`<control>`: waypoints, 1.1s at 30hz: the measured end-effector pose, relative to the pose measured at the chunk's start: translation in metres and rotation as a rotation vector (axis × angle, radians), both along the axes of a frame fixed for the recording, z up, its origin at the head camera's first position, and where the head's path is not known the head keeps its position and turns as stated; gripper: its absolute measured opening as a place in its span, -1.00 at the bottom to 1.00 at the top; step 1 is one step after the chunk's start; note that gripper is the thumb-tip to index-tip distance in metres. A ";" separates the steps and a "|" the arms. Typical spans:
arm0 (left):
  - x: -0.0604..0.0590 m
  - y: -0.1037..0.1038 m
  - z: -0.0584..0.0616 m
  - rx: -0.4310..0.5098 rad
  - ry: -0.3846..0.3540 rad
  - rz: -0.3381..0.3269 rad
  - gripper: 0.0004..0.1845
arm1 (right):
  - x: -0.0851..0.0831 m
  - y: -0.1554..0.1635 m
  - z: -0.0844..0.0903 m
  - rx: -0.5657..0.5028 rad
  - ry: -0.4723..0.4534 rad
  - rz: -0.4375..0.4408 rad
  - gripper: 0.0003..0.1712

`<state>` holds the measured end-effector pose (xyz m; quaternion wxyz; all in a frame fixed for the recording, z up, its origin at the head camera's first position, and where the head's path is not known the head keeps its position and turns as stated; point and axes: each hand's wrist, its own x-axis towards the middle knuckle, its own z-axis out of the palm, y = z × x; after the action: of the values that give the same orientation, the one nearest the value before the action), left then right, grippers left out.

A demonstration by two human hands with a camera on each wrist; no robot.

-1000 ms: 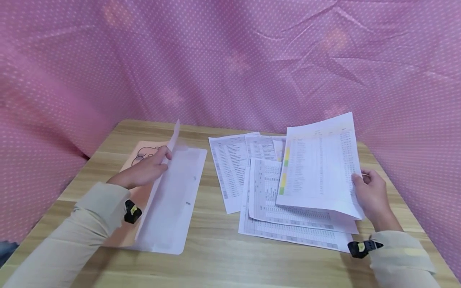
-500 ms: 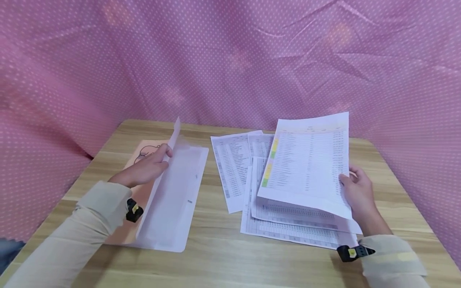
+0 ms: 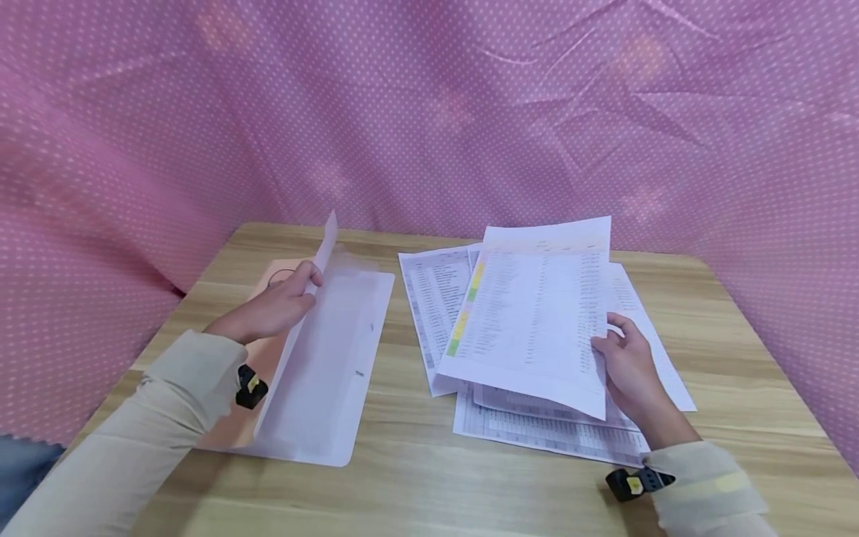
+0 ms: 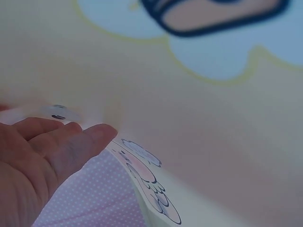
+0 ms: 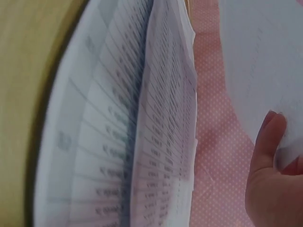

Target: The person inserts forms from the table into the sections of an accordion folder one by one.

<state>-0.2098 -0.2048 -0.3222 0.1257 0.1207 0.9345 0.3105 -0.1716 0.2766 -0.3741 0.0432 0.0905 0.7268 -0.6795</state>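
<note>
On the left of the table lies a folder (image 3: 322,388) with a peach cover (image 3: 251,399) that bears a cartoon drawing. My left hand (image 3: 278,302) pinches the edge of its raised flap (image 3: 325,250), so the folder gapes. In the left wrist view the left hand (image 4: 61,146) meets that edge from below. My right hand (image 3: 634,365) pinches a printed sheet (image 3: 530,321) by its right edge, thumb on top. The sheet has yellow and green blocks down its left side and is held above other printed sheets (image 3: 550,432). In the right wrist view the thumb (image 5: 270,137) presses the sheet (image 5: 265,61).
More printed sheets (image 3: 432,313) overlap in the middle and right of the wooden table (image 3: 416,492). A pink dotted cloth (image 3: 429,112) hangs behind and beside the table. Each sleeve cuff carries a black wrist device (image 3: 251,388).
My right hand has carried the printed sheet leftward over the other papers, uncovering a sheet at the right. My left hand keeps its grip on the raised flap, nearly unmoved.
</note>
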 end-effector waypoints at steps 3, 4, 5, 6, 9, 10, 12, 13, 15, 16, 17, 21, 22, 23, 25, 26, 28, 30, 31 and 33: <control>0.000 -0.002 0.001 0.013 0.005 -0.004 -0.76 | 0.001 -0.006 -0.002 -0.039 -0.011 0.035 -0.50; 0.000 -0.002 0.001 0.016 0.007 -0.005 -0.76 | 0.001 -0.008 -0.002 -0.044 -0.011 0.046 -0.50; 0.000 -0.003 0.002 0.021 0.009 -0.005 -0.76 | 0.001 -0.010 -0.002 -0.047 -0.011 0.056 -0.49; 0.000 -0.004 0.002 0.025 0.010 -0.004 -0.76 | 0.001 -0.012 -0.002 -0.051 -0.008 0.065 -0.48; 0.000 -0.006 0.003 0.033 0.012 -0.002 -0.75 | 0.001 -0.017 -0.002 -0.070 -0.008 0.094 -0.44; 0.000 -0.007 0.003 0.035 0.013 -0.003 -0.75 | 0.000 -0.019 -0.002 -0.074 -0.010 0.104 -0.42; 0.001 -0.007 0.004 0.040 0.011 -0.003 -0.74 | 0.000 -0.023 -0.001 -0.082 -0.015 0.123 -0.38; 0.001 -0.007 0.005 0.044 0.006 -0.003 -0.74 | 0.000 -0.024 -0.001 -0.086 -0.019 0.131 -0.36; 0.002 -0.008 0.006 0.052 -0.007 -0.001 -0.74 | 0.000 -0.027 -0.001 -0.098 -0.024 0.146 -0.35; 0.002 -0.008 0.006 0.055 -0.015 0.002 -0.74 | 0.000 -0.029 -0.001 -0.098 -0.027 0.153 -0.35; 0.002 -0.008 0.007 0.055 -0.025 0.006 -0.74 | 0.000 -0.031 0.000 -0.101 -0.030 0.157 -0.35; 0.001 -0.008 0.008 0.052 -0.046 0.008 -0.74 | 0.000 -0.036 0.001 -0.107 -0.038 0.175 -0.36; 0.001 -0.008 0.008 0.048 -0.049 0.008 -0.73 | 0.000 -0.038 0.002 -0.111 -0.039 0.180 -0.36; 0.000 -0.009 0.007 0.046 -0.048 0.006 -0.73 | 0.000 -0.039 0.003 -0.118 -0.039 0.185 -0.36; -0.001 -0.009 0.007 0.046 -0.043 0.001 -0.73 | 0.000 -0.043 0.005 -0.134 -0.036 0.201 -0.36; -0.001 -0.009 0.007 0.045 -0.040 -0.001 -0.73 | 0.000 -0.046 0.006 -0.144 -0.034 0.209 -0.36; -0.002 -0.009 0.008 0.045 -0.039 0.000 -0.74 | -0.001 -0.051 0.007 -0.168 -0.032 0.223 -0.35; -0.003 -0.009 0.008 0.045 -0.039 0.000 -0.73 | -0.001 -0.056 0.009 -0.197 -0.028 0.240 -0.35; -0.003 -0.009 0.008 0.044 -0.038 0.001 -0.73 | 0.000 -0.059 0.010 -0.211 -0.027 0.249 -0.35; -0.004 -0.009 0.008 0.043 -0.037 0.000 -0.73 | 0.000 -0.066 0.012 -0.238 -0.022 0.269 -0.36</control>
<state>-0.2133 -0.2135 -0.3144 0.1405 0.1173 0.9251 0.3327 -0.1717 0.2106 -0.3622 0.1520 -0.0061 0.6464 -0.7477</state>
